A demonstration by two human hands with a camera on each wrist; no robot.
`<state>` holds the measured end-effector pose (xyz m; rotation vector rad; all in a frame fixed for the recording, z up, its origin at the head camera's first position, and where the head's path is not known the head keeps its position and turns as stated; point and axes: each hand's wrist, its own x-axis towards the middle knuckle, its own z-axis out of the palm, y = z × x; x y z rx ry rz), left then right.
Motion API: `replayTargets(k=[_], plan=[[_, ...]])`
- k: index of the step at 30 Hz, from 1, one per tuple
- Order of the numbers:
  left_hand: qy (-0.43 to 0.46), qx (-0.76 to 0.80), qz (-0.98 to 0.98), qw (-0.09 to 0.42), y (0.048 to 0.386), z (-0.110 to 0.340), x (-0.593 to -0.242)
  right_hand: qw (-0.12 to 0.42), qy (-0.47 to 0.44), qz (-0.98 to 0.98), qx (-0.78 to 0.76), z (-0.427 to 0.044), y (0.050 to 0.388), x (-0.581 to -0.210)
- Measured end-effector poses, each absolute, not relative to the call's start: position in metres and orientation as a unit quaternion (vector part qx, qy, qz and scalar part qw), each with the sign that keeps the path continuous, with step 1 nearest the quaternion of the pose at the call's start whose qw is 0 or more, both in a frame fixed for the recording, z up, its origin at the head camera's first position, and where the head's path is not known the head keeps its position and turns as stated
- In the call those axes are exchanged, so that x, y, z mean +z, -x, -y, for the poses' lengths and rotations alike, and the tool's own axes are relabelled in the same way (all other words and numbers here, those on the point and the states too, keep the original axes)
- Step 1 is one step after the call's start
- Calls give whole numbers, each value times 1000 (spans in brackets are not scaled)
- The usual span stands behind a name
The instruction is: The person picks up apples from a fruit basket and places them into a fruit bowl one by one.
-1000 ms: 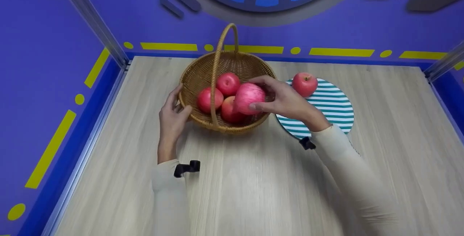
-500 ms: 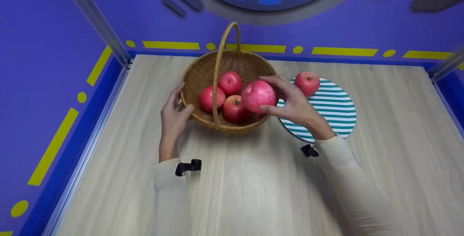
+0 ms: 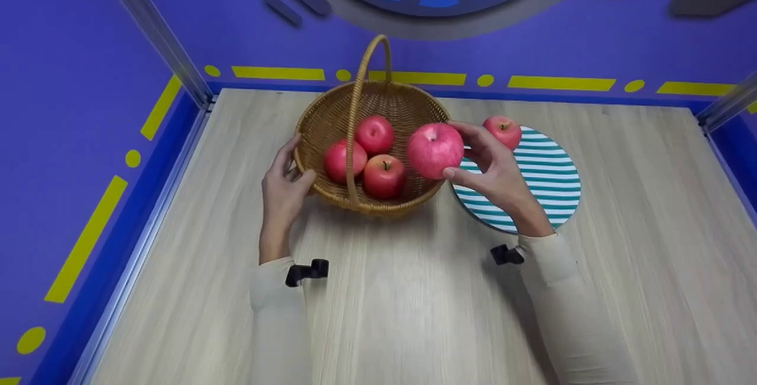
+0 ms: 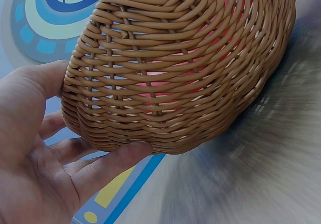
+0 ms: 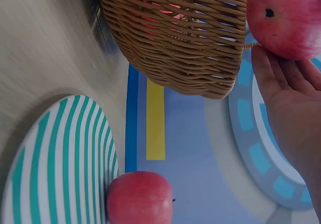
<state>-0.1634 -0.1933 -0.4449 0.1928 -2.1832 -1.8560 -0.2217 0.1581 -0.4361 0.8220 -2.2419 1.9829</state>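
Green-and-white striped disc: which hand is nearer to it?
Right. The right hand holds an apple and overlaps the left part of the striped disc in the head view; the left hand holds the left side of the basket, which lies between it and the disc.

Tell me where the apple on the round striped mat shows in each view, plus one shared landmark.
Head: the apple is right of centre, above mid-height, at the far edge of the round striped mat.
Left wrist: not visible there.
Right wrist: apple at bottom edge, just left of centre, cut off by frame.
Shared landmark: the wicker basket.
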Motion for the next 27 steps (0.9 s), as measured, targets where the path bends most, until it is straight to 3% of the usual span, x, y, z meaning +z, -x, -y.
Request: replayTargets(k=[27], plan=[[-74,-652,745,119,166,194,-450,82,-157,736,653,-207,217,-443]])
